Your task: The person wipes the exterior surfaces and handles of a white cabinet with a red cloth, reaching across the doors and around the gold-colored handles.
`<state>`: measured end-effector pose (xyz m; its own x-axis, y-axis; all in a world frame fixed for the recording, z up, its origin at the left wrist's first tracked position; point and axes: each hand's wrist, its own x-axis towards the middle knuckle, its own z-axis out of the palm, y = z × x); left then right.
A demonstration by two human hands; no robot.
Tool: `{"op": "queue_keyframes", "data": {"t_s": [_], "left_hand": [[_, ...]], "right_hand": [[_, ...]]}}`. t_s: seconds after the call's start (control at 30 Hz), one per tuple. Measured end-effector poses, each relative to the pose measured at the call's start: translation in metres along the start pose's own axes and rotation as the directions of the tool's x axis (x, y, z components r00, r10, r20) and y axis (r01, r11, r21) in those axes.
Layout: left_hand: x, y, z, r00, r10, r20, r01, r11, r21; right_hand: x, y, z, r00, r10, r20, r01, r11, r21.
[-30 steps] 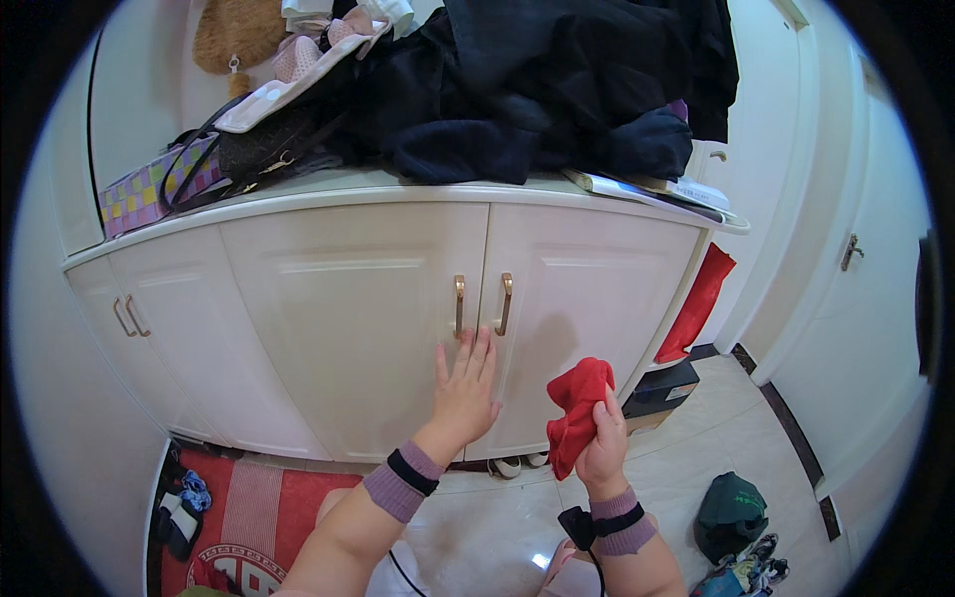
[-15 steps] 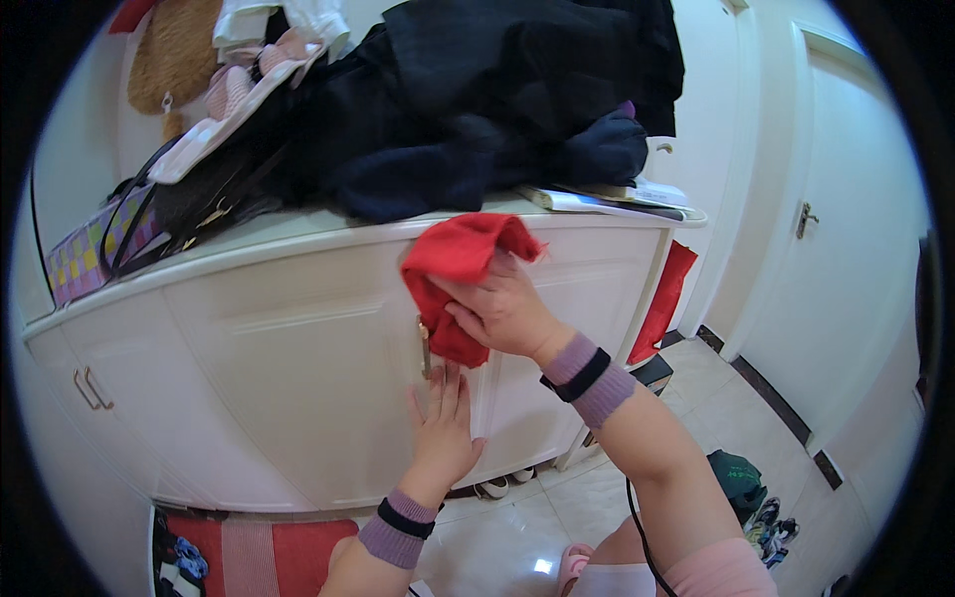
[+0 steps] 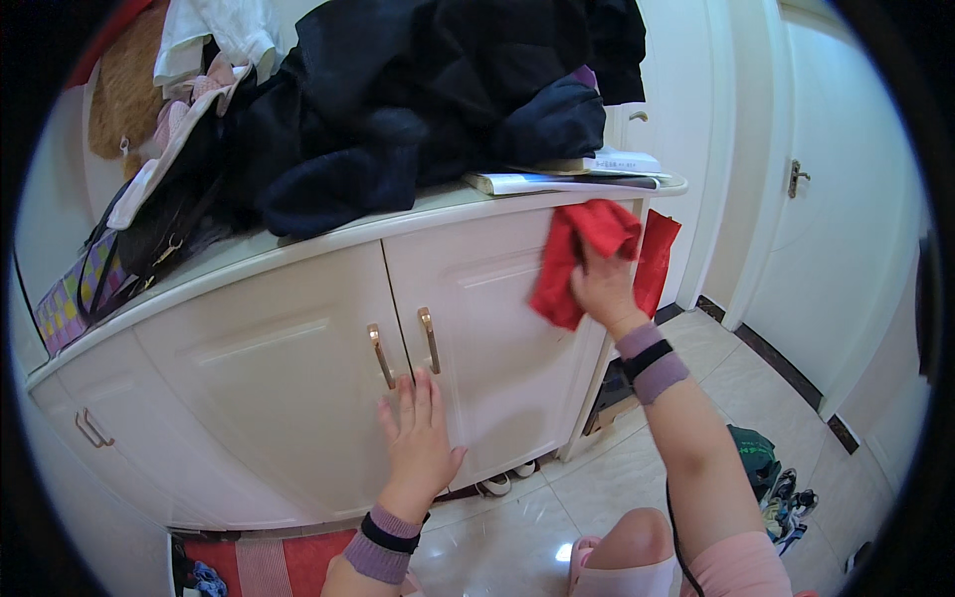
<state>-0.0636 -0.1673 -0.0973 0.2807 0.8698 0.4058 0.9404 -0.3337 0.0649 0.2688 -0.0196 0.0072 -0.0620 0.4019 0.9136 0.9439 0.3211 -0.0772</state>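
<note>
A red cloth (image 3: 563,267) is pressed against the upper right part of a white cabinet door (image 3: 497,398), with my right hand (image 3: 609,291) closed on it. The cloth's upper part is folded over, and it hides some of my fingers. My left hand (image 3: 418,438) lies open with its fingers stretched up on the cabinet front, at the gap between two doors. Its fingertips are just below a gold handle (image 3: 381,355) on the left door (image 3: 279,398). A second gold handle (image 3: 429,340) is on the right door. Both doors are closed.
Dark clothes (image 3: 428,109) are heaped on the cabinet top (image 3: 438,211), beside papers and books (image 3: 567,182). A black bag (image 3: 164,239) lies at the left. A red bag (image 3: 657,259) hangs past the cabinet's right end. Shoes (image 3: 494,485) stick out underneath.
My right hand has carried the red cloth rightward from beside the handles to the door's right edge. The left hand stays low on the cabinet front near the handles. The view has shifted.
</note>
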Motion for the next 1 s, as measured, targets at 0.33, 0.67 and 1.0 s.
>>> {"op": "queue_keyframes", "data": {"t_s": [0.33,0.67,1.0], "left_hand": [[0.009,0.001,-0.006,0.999,-0.03,-0.023,0.031,0.999,0.04],[0.008,0.001,0.005,0.999,-0.032,-0.024,0.033,0.999,0.008],[0.005,0.002,0.01,0.998,-0.034,-0.044,0.033,0.999,-0.032]], "right_hand": [[0.018,-0.018,-0.015,0.985,0.0,-0.17,0.003,1.0,0.016],[0.017,-0.16,-0.012,0.941,-0.302,-0.154,0.326,0.931,0.165],[0.02,-0.218,0.005,0.832,-0.535,-0.149,0.555,0.805,0.209]]}}
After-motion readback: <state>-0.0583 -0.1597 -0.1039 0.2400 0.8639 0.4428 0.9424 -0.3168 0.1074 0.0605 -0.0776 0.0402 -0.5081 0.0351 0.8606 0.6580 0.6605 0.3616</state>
